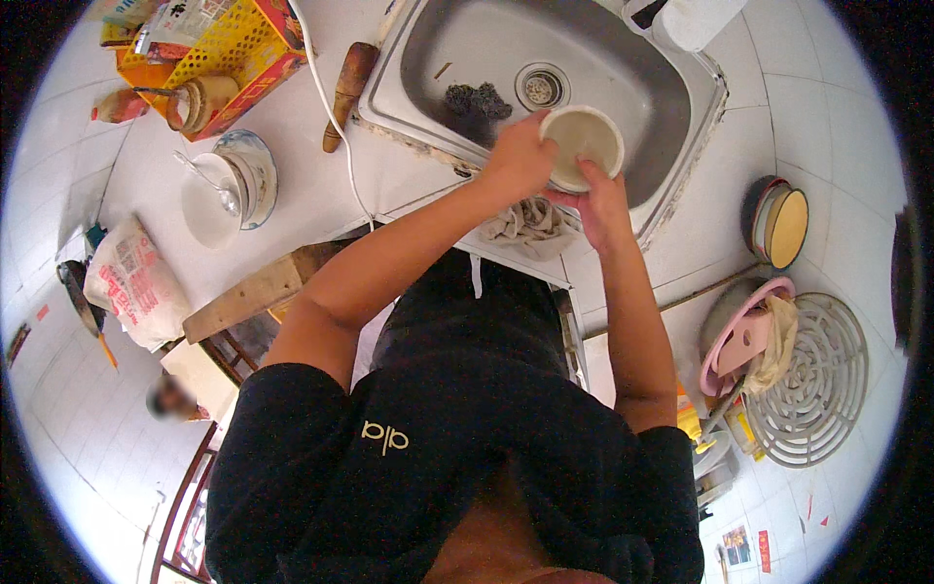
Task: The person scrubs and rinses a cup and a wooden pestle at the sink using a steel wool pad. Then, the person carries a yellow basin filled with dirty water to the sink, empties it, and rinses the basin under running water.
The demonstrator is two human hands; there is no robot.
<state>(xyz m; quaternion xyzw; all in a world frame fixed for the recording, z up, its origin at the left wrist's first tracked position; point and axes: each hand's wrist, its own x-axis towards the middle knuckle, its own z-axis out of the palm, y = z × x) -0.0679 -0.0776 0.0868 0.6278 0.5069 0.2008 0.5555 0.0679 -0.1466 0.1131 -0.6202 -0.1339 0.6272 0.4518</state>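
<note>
A round pale bowl (589,135) is held in both hands over the near edge of a stainless steel sink (467,36). My left hand (519,157) grips the bowl's left rim. My right hand (604,208) holds its near right side, with the thumb over the rim inside. The bowl's opening faces up towards me, and its underside is hidden. Beyond the hands, a dark scouring pad (478,101) lies in the sink to the left of the drain strainer (543,86). A crumpled, dirty cloth (529,223) rests on the counter just below the hands.
Left of the sink lie a wooden rod (350,95), a white cable (332,102) and stacked bowls (208,197) with a metal spoon. A yellow basket (241,55) stands behind them. At right are round tins (786,228), a pink basin (708,379) and a ring-shaped rack (817,379).
</note>
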